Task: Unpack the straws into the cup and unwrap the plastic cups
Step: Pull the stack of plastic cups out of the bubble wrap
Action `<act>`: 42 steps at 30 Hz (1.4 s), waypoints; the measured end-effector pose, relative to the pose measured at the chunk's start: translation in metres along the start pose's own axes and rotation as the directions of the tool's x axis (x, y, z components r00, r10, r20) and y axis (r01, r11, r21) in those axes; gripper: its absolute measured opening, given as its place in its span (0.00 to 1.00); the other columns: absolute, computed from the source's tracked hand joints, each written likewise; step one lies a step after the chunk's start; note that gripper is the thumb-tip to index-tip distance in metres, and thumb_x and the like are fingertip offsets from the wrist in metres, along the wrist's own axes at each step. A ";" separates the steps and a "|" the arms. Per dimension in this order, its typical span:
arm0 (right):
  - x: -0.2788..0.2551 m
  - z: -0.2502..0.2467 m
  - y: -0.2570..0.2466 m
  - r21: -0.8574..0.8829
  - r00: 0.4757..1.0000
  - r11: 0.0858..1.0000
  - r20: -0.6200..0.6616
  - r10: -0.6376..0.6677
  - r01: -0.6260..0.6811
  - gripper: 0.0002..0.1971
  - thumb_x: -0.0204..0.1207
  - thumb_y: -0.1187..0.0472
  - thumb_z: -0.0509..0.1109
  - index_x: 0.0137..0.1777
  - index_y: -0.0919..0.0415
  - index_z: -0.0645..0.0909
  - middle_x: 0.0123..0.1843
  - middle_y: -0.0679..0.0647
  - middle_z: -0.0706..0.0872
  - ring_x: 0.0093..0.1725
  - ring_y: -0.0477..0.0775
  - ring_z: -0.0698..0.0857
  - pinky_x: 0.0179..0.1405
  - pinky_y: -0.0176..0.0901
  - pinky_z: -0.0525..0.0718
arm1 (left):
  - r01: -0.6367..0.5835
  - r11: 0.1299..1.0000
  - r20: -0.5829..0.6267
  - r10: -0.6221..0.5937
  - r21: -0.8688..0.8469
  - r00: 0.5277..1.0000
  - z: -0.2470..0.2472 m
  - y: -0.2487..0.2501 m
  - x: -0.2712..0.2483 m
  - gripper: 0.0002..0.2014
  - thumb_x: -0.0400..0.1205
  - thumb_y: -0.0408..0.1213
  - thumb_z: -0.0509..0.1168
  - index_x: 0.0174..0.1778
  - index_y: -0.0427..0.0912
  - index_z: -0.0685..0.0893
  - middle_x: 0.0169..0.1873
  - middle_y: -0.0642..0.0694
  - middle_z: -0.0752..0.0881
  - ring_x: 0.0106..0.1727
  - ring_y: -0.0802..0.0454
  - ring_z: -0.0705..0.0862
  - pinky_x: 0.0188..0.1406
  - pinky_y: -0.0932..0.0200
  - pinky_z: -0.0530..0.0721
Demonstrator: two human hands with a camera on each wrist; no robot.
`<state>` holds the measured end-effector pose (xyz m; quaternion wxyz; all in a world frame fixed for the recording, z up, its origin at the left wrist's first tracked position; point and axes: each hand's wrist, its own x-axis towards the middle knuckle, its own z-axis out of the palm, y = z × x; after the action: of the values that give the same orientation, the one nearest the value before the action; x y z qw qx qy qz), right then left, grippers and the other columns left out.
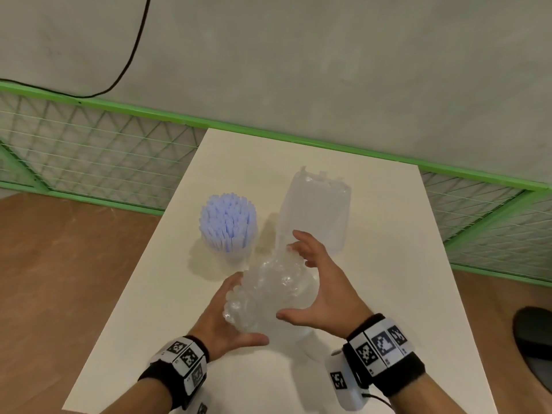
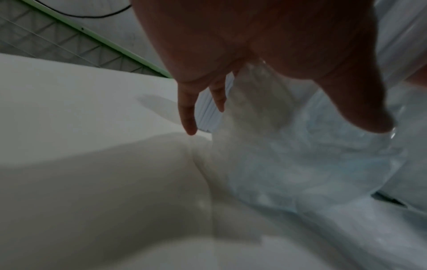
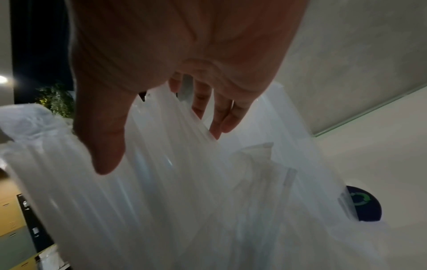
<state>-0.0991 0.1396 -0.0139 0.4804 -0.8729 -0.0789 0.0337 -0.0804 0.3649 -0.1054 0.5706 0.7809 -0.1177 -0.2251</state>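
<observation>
white table (image 1: 388,264) | green mesh fence (image 1: 89,144) | black cable (image 1: 131,55) | wooden floor (image 1: 59,264)

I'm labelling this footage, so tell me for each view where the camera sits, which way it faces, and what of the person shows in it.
Head: worn on the head, looking forward and down at the white table; shows both forearms, left hand, right hand.
Left wrist: under the left hand, looking along its fingers at the crumpled plastic wrap.
Right wrist: under the right hand, looking along its fingers at the wrap.
Shared: all three see the wrap; head and left wrist both catch the straws.
</observation>
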 end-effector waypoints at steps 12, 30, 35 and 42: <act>0.008 0.023 -0.002 -0.008 0.987 0.996 -0.129 -0.091 0.090 0.35 0.61 0.64 0.81 0.69 0.50 0.75 0.71 0.39 0.77 0.75 0.44 0.74 0.72 0.38 0.73 | -0.106 0.983 -0.163 0.082 -0.148 0.983 0.001 0.025 -0.014 0.54 0.58 0.34 0.88 0.75 0.66 0.68 0.69 0.66 0.79 0.71 0.66 0.78 0.63 0.76 0.75; 0.008 0.045 -0.012 0.087 0.967 0.995 -0.255 -0.018 0.041 0.32 0.63 0.70 0.72 0.69 0.49 0.77 0.62 0.38 0.83 0.64 0.45 0.83 0.62 0.43 0.83 | -0.025 0.991 -0.094 0.012 -0.135 0.996 0.004 0.024 -0.006 0.40 0.64 0.39 0.86 0.72 0.48 0.77 0.62 0.59 0.87 0.65 0.60 0.84 0.68 0.57 0.82; 0.013 0.044 -0.018 0.045 0.966 0.996 -0.248 -0.067 0.080 0.33 0.63 0.70 0.72 0.69 0.49 0.76 0.63 0.39 0.82 0.64 0.43 0.82 0.63 0.39 0.81 | -0.049 0.982 -0.079 0.035 -0.183 0.996 0.000 0.029 -0.004 0.34 0.67 0.35 0.84 0.69 0.45 0.80 0.62 0.50 0.88 0.65 0.53 0.85 0.64 0.60 0.83; 0.014 0.037 -0.007 -0.079 0.960 0.990 -0.245 -0.133 0.117 0.36 0.62 0.70 0.78 0.71 0.54 0.74 0.69 0.47 0.75 0.73 0.45 0.73 0.70 0.30 0.70 | 0.014 0.992 -0.115 -0.029 -0.129 0.993 -0.002 0.025 -0.008 0.50 0.59 0.44 0.88 0.76 0.55 0.70 0.68 0.56 0.82 0.68 0.62 0.81 0.72 0.51 0.79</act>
<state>-0.0907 0.1771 -0.0276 0.4595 -0.8783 -0.0736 -0.1095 -0.0843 0.3623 -0.0792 0.6230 0.7558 -0.0608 -0.1922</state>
